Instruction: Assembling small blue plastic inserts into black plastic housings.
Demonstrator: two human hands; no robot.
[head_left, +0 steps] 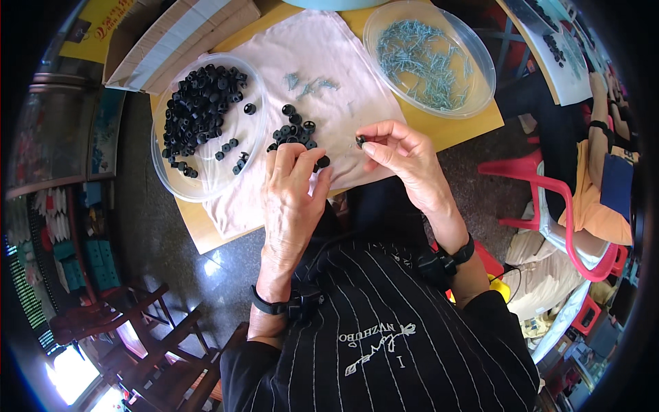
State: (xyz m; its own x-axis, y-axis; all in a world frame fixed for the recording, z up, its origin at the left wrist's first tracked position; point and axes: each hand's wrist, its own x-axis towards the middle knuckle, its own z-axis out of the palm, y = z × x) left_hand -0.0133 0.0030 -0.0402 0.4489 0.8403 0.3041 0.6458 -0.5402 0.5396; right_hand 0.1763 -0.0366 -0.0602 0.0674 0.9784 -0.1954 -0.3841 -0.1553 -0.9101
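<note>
Head view: white lettering [371,332] marks your black pinstriped shirt [446,336], and red print [112,19] marks the yellow panel [81,42] at upper left. Your left hand [292,180], fingers curled, grips a black round part [322,162] beside the loose black parts [287,132] on the pale pink cloth [322,51]; your right hand [410,161] pinches a small dark piece [360,140] between thumb and forefinger over the cloth, other fingers loosely bent.

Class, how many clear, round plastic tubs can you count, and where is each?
2: the left tub, holding black parts, and the upper right tub, holding thin metallic pieces. I can't tell whether the pale blue object, cut off at the top edge, is another.
</note>
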